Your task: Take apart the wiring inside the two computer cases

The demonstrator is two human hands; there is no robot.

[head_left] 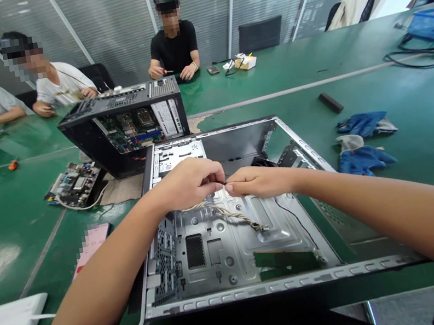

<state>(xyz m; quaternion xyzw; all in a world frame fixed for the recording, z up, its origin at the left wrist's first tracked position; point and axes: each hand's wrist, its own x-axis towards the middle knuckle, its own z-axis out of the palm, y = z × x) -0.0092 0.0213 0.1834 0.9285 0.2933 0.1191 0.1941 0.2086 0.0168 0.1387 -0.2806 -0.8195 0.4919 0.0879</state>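
Observation:
Both my hands are pinched together over an open computer case (231, 294) that lies on its side. My left hand (193, 180) and my right hand (259, 180) meet fingertip to fingertip, with a small dark bit, too small to name, showing between them. Below the hands, a twisted bundle of pale wires (234, 216) lies across the bare metal panel. A thin dark and red wire (296, 216) runs down the case's right part. Green strips (285, 261) that resemble memory modules lie near the front rim.
Behind stands another computer case (91, 144) with its motherboard exposed. To the left are a loose circuit board (79, 183), a pink-screened phone (92, 247) and a white adapter (12, 320). Blue gloves (366, 158) and a dark bar (331, 102) lie right. Several people sit across the table.

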